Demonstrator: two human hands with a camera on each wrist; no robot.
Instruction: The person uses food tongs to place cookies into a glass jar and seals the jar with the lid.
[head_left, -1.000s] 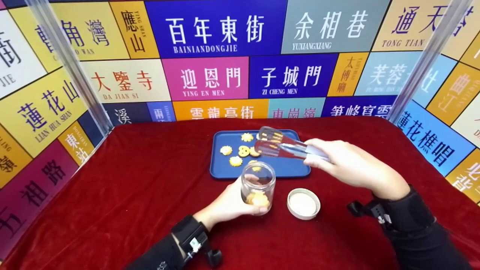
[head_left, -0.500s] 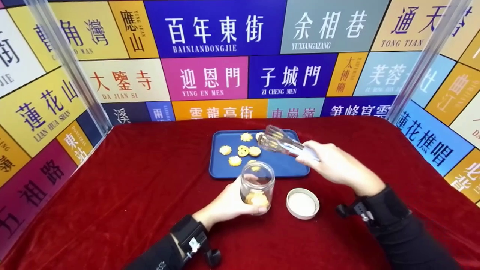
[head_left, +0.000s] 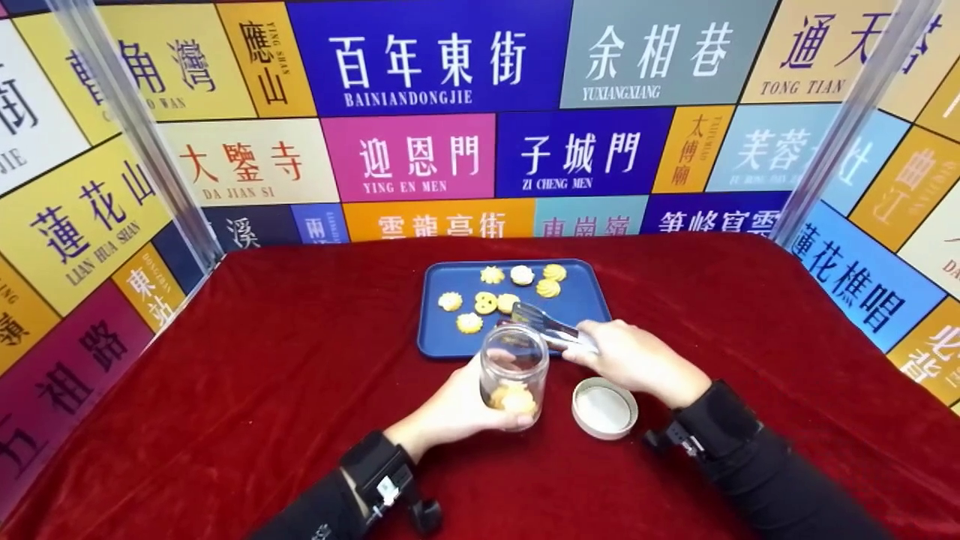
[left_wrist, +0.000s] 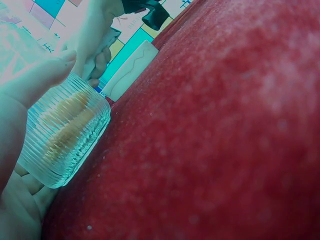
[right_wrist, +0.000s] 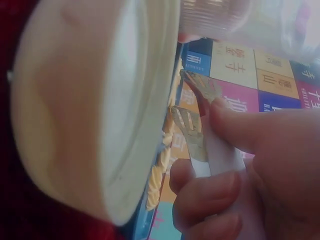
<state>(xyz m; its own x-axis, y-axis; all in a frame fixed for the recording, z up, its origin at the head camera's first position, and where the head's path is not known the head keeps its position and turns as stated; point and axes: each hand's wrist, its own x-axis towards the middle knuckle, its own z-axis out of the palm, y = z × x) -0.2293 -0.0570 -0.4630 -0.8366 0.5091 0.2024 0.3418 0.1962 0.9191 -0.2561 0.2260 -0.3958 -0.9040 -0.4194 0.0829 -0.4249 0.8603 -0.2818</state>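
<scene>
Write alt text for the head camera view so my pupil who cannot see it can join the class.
A person's left hand holds an open clear jar with some cookies inside, while their right hand holds tongs over a blue tray of cookies. A pale round lid lies beside the jar on red cloth, before colourful Chinese signs.

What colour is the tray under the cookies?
The tray is blue, clearest in the head view.

Cookies (head_left: 486, 302) on tray (head_left: 577, 306) behind jar (head_left: 514, 369); lid (head_left: 604, 409) right of jar.
</scene>
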